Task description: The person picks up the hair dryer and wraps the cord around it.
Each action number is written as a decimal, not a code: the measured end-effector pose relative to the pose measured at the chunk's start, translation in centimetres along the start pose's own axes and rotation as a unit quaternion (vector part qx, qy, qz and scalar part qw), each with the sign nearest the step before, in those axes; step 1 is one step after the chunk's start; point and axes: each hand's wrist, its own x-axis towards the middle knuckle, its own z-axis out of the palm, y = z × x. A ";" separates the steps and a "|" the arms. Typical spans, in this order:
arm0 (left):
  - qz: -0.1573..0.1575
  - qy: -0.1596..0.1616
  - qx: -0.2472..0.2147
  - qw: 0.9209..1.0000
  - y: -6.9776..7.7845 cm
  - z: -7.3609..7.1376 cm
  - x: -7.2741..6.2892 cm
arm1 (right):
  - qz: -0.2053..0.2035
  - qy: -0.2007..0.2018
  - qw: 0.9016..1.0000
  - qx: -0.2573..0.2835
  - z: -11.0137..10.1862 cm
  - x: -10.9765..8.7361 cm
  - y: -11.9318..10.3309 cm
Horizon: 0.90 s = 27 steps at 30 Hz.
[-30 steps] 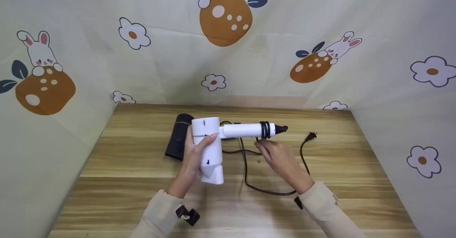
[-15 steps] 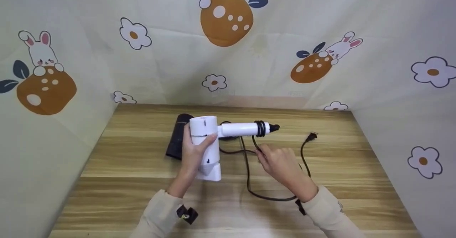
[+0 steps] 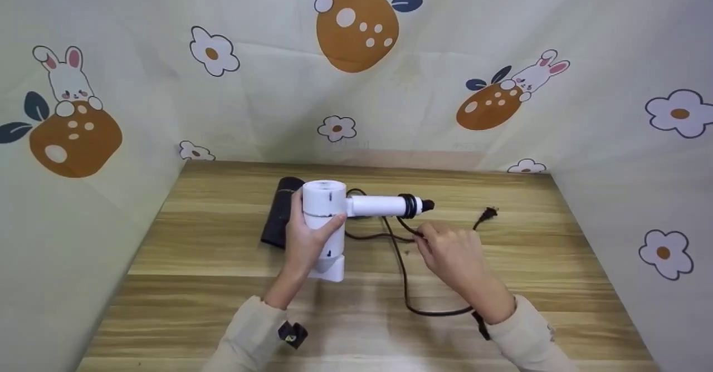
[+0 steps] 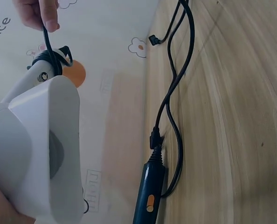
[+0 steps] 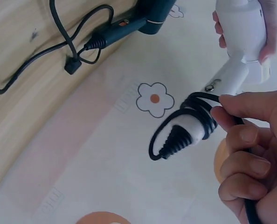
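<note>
I hold the white plastic hair dryer (image 3: 326, 216) above the middle of the light wooden table (image 3: 223, 283), my left hand (image 3: 306, 244) wrapped around its barrel with the handle pointing right. Its black power cord (image 3: 404, 272) is coiled a few turns at the handle's end, and my right hand (image 3: 454, 252) pinches the cord just below those coils. To wind well, I judge each turn should lie snug beside the previous one under steady tension. A dark hair dryer (image 3: 278, 213) lies behind; the plug (image 3: 487, 213) rests on the table, well right.
</note>
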 end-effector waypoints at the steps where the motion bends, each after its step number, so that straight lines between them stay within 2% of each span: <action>1: 0.003 -0.001 0.004 1.000 0.1 0.0 -0.1 | -0.002 -0.005 1.000 -0.003 -0.2 0.0 -0.1; 4: 0.011 -0.003 0.017 1.000 0.2 0.1 -0.2 | -0.004 -0.021 1.000 -0.009 -1.1 0.0 -0.3; 6: 0.020 -0.007 0.023 1.000 0.2 0.1 -0.4 | -0.006 -0.015 1.000 -0.005 -1.6 0.1 -0.2; 12: 0.042 -0.025 0.028 0.998 0.4 0.1 -0.3 | -0.010 0.061 0.998 0.015 -1.6 0.8 1.3; 15: 0.034 -0.042 0.022 0.998 0.3 0.0 -0.3 | -0.012 0.096 0.995 0.025 -1.3 1.2 2.2; 20: 0.015 -0.079 0.017 0.997 0.0 -0.2 -0.3 | 0.010 0.133 0.990 0.052 -0.7 1.7 3.3; 23: 0.007 -0.093 0.013 0.996 0.0 -0.3 -0.4 | 0.024 0.130 0.987 0.086 -0.2 2.0 3.7; 27: -0.001 -0.109 0.002 0.994 0.0 -0.4 -0.3 | 0.058 0.085 0.982 0.158 0.4 2.2 4.1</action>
